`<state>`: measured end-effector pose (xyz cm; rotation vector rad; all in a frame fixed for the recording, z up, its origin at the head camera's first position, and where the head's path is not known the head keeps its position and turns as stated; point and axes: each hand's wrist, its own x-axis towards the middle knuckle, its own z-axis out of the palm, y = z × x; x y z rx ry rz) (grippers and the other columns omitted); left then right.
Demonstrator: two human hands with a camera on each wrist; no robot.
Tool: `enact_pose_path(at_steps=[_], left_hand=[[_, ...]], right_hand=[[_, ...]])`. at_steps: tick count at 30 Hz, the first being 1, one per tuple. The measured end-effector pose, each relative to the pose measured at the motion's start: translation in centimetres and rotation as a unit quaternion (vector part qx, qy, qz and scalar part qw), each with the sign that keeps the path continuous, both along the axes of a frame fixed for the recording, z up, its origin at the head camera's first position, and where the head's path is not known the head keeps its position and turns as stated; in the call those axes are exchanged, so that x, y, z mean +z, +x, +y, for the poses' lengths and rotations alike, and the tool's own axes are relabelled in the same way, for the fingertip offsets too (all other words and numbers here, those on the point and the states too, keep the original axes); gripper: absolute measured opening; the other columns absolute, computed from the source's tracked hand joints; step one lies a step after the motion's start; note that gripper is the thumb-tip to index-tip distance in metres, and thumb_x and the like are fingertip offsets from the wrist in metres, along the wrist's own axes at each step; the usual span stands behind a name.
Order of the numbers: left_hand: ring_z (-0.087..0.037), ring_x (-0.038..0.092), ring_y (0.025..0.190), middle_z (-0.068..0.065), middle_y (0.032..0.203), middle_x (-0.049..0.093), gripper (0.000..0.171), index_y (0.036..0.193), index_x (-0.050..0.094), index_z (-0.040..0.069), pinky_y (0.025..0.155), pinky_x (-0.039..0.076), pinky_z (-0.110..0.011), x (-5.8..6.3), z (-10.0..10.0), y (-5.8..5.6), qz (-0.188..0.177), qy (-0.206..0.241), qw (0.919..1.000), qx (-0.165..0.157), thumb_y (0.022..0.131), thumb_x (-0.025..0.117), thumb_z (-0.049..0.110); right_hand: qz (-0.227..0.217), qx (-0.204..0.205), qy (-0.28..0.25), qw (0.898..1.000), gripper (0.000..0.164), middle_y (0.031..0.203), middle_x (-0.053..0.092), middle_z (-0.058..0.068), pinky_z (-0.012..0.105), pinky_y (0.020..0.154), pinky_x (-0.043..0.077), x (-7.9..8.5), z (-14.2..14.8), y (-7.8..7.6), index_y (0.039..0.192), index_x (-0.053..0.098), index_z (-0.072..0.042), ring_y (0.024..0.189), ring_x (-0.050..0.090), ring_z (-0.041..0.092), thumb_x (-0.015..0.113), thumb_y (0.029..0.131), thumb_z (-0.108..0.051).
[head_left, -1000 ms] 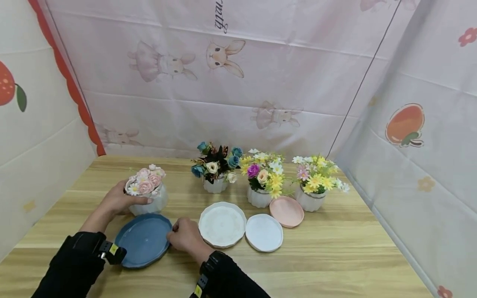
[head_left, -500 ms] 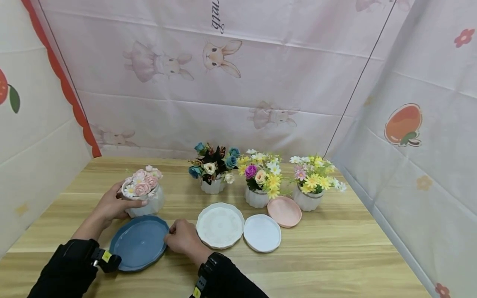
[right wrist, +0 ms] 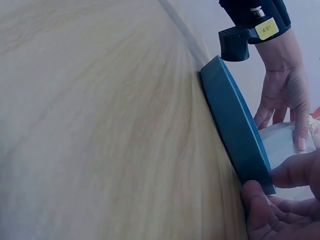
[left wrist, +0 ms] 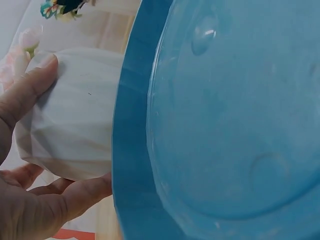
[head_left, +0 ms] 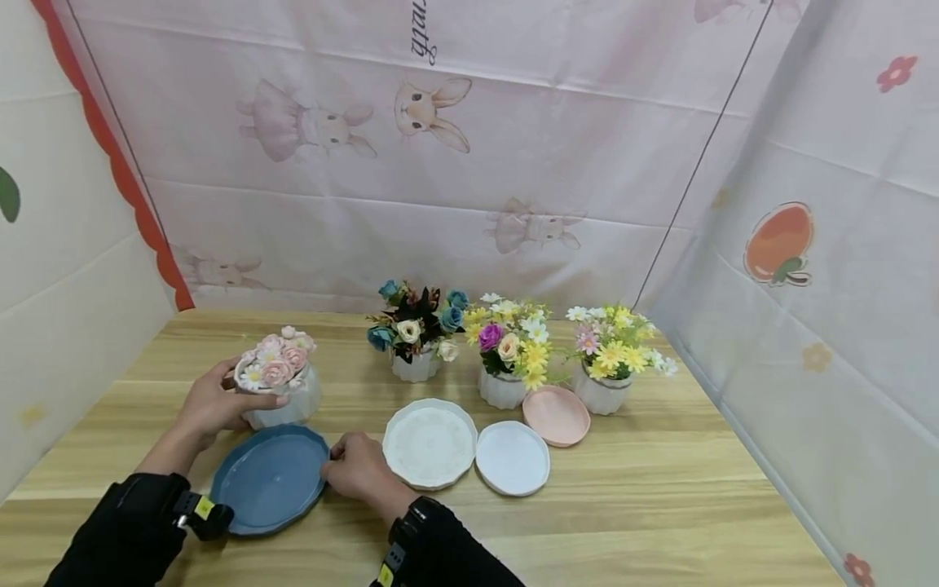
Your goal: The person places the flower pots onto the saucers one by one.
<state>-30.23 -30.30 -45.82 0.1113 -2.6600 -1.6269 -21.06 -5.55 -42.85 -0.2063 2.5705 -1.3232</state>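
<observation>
My left hand (head_left: 213, 403) grips a white faceted flower pot (left wrist: 75, 115) from its left side, thumb across the front. Pink roses and small white daisies (head_left: 275, 359) fill the pot's top. Just in front of it lies a large blue plate (head_left: 271, 481) with a raised, many-sided rim. The right hand (head_left: 361, 466) pinches the right edge of that plate between thumb and fingers, as the right wrist view shows up close. In the left wrist view the plate covers part of the pot. The plate's underside is hidden.
Right of the hands lie a white plate (head_left: 429, 447), a smaller white plate (head_left: 513, 461) and a pink plate (head_left: 555, 417). Behind stand a pot with blue roses (head_left: 416, 364) and two pots with yellow flowers, the middle (head_left: 502, 390) and the right (head_left: 601, 394).
The head view has drifted, so everything sits slightly further left in it. Both hands keep their grips, and pot and blue plate stay together as before.
</observation>
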Motion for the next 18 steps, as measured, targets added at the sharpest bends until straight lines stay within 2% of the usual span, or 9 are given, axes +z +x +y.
enact_pose_path(at_steps=[4,9,13,15,18], left_hand=[[-0.031,0.055,0.081,-0.024,0.125,0.029,0.113,0.139,0.008,0.013,0.050,0.049,-0.038,0.8,0.4,0.6,-0.004,0.002,1.0000,0.006,0.054,0.076,0.045],[-0.026,0.056,0.076,-0.026,0.125,0.028,0.112,0.138,0.007,0.010,0.051,0.049,-0.039,3.6,1.1,2.2,-0.028,0.014,0.9994,0.015,0.057,0.076,0.041],[-0.024,0.056,0.078,-0.028,0.126,0.026,0.109,0.138,0.006,0.008,0.060,0.049,-0.043,5.3,1.7,3.1,-0.035,0.028,0.9987,0.024,0.060,0.075,0.038],[-0.022,0.056,0.079,-0.026,0.126,0.027,0.108,0.138,0.007,0.008,0.061,0.048,-0.043,5.8,1.9,3.3,-0.037,0.040,0.9978,0.037,0.060,0.076,0.037],[-0.020,0.055,0.081,-0.027,0.128,0.026,0.109,0.138,0.006,0.007,0.063,0.048,-0.041,6.3,2.0,3.6,-0.034,0.052,0.9974,0.036,0.060,0.075,0.038]], right_hand=[[-0.012,-0.001,-0.004,1.000,0.009,0.066,0.052,-0.003,0.022,0.049,0.040,0.0,-0.1,0.0,0.081,0.061,-0.009,0.052,0.048,0.009,0.063,0.074,-0.014],[-0.029,-0.006,-0.023,0.999,0.009,0.062,0.053,-0.002,0.022,0.049,0.041,-0.2,-0.2,0.1,0.082,0.061,-0.008,0.047,0.051,0.009,0.063,0.074,-0.012],[-0.024,-0.004,-0.023,0.999,0.008,0.062,0.053,-0.002,0.021,0.049,0.041,-0.1,-0.1,0.0,0.081,0.060,-0.008,0.047,0.052,0.008,0.063,0.074,-0.012],[-0.022,-0.004,-0.022,1.000,0.007,0.062,0.052,-0.002,0.021,0.049,0.041,-0.1,-0.1,0.0,0.080,0.060,-0.008,0.046,0.052,0.008,0.063,0.074,-0.011],[-0.020,-0.005,-0.019,1.000,0.007,0.060,0.052,-0.002,0.020,0.049,0.041,-0.1,-0.2,0.0,0.079,0.060,-0.008,0.046,0.051,0.008,0.063,0.074,-0.011]])
